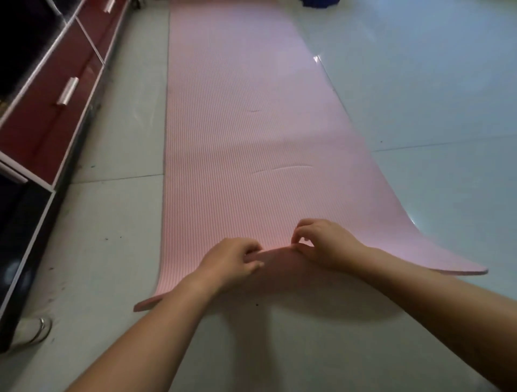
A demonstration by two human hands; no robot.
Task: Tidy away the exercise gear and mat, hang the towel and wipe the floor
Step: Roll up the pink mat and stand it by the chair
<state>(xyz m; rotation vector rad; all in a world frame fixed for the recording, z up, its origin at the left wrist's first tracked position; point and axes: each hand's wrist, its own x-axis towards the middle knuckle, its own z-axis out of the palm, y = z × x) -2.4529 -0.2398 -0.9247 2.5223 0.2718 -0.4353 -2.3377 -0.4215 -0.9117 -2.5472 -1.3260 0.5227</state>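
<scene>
A long pink ribbed exercise mat (246, 117) lies flat on the pale tiled floor and stretches away from me. Its near short edge is lifted off the floor in the middle and curls up toward me. My left hand (232, 263) pinches that raised edge, fingers on top and thumb at the rim. My right hand (321, 243) pinches the same edge just to the right, fingers curled over it. The two near corners of the mat still touch the floor.
A low red and black cabinet (56, 98) with metal handles runs along the left wall. A white shoe or slipper (33, 330) lies by its near end. Something dark blue (316, 3) sits past the mat's far end. Bare tiled floor (433, 98) spreads to the right.
</scene>
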